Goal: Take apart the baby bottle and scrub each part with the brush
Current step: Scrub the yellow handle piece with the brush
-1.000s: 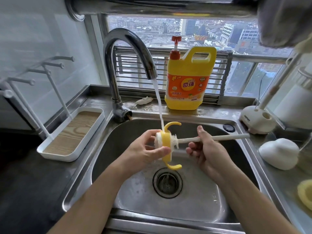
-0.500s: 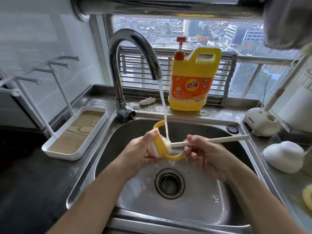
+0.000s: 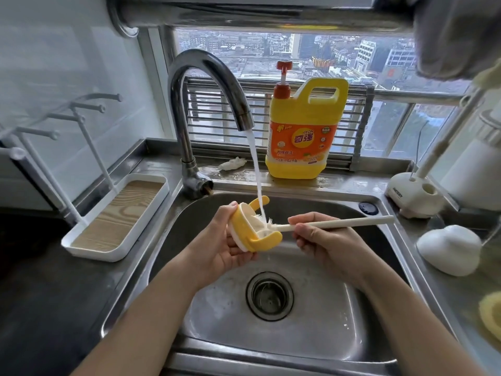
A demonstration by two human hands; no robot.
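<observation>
Bottle collar (image 3: pixel 253 229), yellow with two curved handles and a white inner ring, is held over the sink (image 3: pixel 320 204), above and just left of the drain (image 3: pixel 269 295). The left hand (image 3: pixel 217 248) grips it: the thumb lies on its upper edge and the other fingers curl round its underside, so the open face tilts toward the right hand (image 3: pixel 322 240). That hand pinches the brush (image 3: pixel 339 222) between thumb and curled fingertips, close to the head end; the long pale handle runs out past the knuckles toward the sink's right rim, and its tip stops short of the white brush stand (image 3: pixel 414 196) on the counter. The bristles sit inside the collar's rim, between the two handles, just beyond the right fingertips. A stream of water (image 3: pixel 254 169) from the faucet (image 3: pixel 206 77) lands on the bristles and the collar's upper edge. Below both hands the basin lies open down to the drain, and its walls stand well apart from the fingers on either side. Beyond the fingers, a yellow detergent jug (image 3: pixel 303 137) stands on the back ledge; a white tray (image 3: pixel 116 215) lies left of the left hand, outside the sink rim.
</observation>
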